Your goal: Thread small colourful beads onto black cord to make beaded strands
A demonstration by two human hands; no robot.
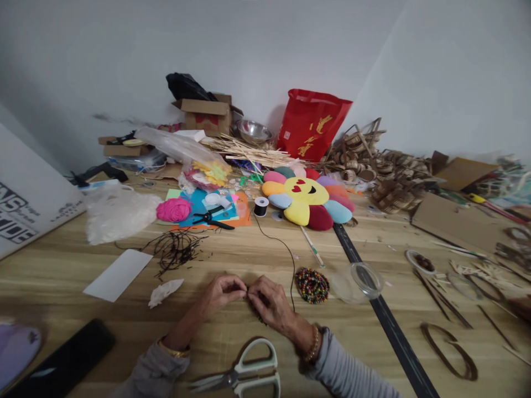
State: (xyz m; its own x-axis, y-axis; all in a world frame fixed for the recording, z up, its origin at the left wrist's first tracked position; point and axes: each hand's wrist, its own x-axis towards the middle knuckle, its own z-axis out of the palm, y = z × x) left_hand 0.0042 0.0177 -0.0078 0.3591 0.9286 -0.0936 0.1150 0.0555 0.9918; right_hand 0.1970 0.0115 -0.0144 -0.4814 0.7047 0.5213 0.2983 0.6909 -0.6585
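Near the front middle of the table, my left hand and my right hand meet with their fingertips pinched together. Between them is something small and dark, too small to name and mostly covered by the fingers. A thin black cord winds from a black spool down to beside my right hand. To the right of that hand lies a coil of multicoloured beads. Just below both hands, white-handled scissors rest on the wood with their blades pointing left.
Cut black cords, a white card and crumpled tissue lie to the left. Black pliers rest on coloured sheets. Behind are a flower cushion and a red bag. A clear round dish stands right.
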